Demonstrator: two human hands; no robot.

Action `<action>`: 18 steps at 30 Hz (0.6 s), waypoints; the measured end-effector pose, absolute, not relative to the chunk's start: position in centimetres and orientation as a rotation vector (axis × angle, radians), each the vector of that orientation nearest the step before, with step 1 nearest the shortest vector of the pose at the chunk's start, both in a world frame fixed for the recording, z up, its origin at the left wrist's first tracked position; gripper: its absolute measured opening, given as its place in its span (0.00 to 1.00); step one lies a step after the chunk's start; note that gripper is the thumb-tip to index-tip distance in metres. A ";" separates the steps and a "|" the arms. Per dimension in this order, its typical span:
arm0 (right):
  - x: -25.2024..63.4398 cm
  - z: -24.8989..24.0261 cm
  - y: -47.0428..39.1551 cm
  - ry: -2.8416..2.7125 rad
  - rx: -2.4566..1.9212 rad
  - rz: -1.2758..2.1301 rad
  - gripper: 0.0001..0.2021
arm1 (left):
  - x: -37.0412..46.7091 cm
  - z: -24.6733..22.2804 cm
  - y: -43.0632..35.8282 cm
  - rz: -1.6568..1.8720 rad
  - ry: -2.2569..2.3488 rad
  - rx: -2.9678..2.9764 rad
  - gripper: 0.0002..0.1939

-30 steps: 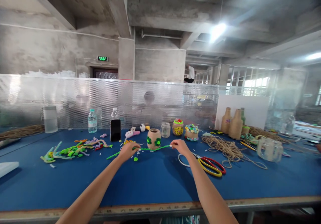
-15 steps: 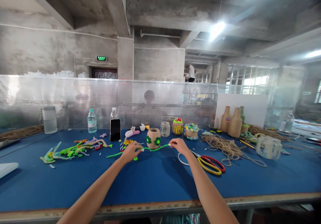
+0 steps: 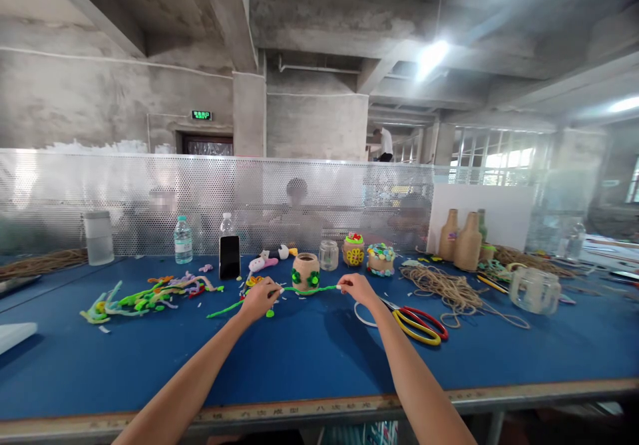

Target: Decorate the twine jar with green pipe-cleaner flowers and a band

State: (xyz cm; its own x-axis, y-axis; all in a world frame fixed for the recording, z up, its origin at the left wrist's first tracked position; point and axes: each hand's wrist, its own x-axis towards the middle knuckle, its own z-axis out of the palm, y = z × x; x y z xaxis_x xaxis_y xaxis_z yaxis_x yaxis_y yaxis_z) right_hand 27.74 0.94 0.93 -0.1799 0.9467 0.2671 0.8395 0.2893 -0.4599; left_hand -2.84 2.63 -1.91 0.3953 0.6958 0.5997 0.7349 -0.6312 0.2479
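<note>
**Green pipe cleaner stretched between both hands**

Green pipe cleaner (image 3: pixel 304 291) is pinched by closed left hand (image 3: pixel 259 297) and right hand (image 3: pixel 357 289), above the blue tabletop (image 3: pixel 299 358). Bare room lies toward the near edge. A wrapped jar (image 3: pixel 305 273) stands just behind; scissors (image 3: pixel 417 322) lie right.
</note>
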 end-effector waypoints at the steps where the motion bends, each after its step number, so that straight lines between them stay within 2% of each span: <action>1: 27.8 0.9 1.0 -2.067 -1.602 0.283 0.11 | -2.8 -1.8 2.6 -1.063 -1.334 -2.561 0.09; 11: 28.4 0.6 1.4 -2.003 -1.727 0.234 0.11 | -1.6 -1.5 1.9 -0.955 -1.306 -2.608 0.10; 18: 28.0 0.6 1.2 -2.013 -1.735 0.230 0.11 | -2.1 -1.8 2.6 -1.048 -1.449 -2.536 0.12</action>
